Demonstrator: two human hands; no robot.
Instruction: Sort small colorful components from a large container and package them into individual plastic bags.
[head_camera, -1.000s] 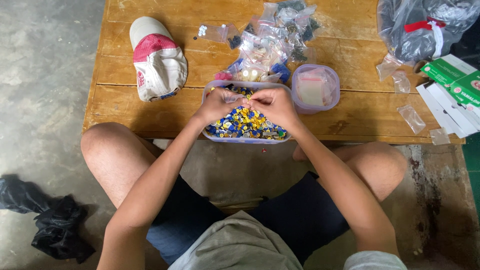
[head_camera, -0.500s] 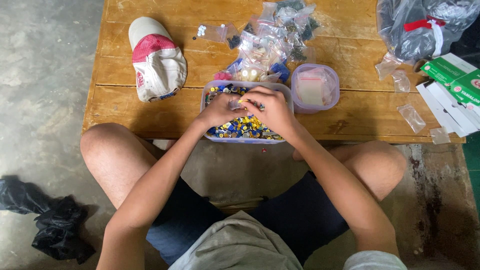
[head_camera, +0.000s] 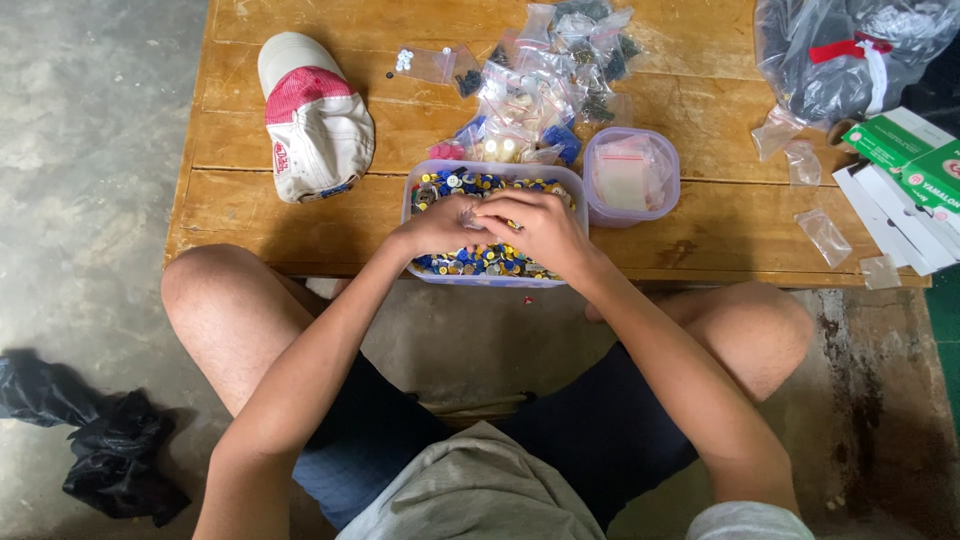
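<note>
Both hands, left (head_camera: 438, 226) and right (head_camera: 540, 228), met over the button tub (head_camera: 495, 222) | fingers pinched a small clear bag (head_camera: 468, 214) | best kept low over the tub | cap (head_camera: 313, 115) left of it.

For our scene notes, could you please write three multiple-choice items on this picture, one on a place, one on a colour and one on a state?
1. Where does the white and red cloth cap lie?
A. on the floor
B. on the wooden table, left of the clear rectangular plastic tub of small coloured pieces
C. inside the tub

2. What colour is the crumpled cloth on the floor?
A. black
B. yellow
C. white

3. How are the left hand and right hand?
A. resting on the knees
B. holding the cap
C. together over the tub

B: the cap rests on the planks beside the tub.
A: the cloth is dark throughout.
C: both hands meet above the pieces.
</note>
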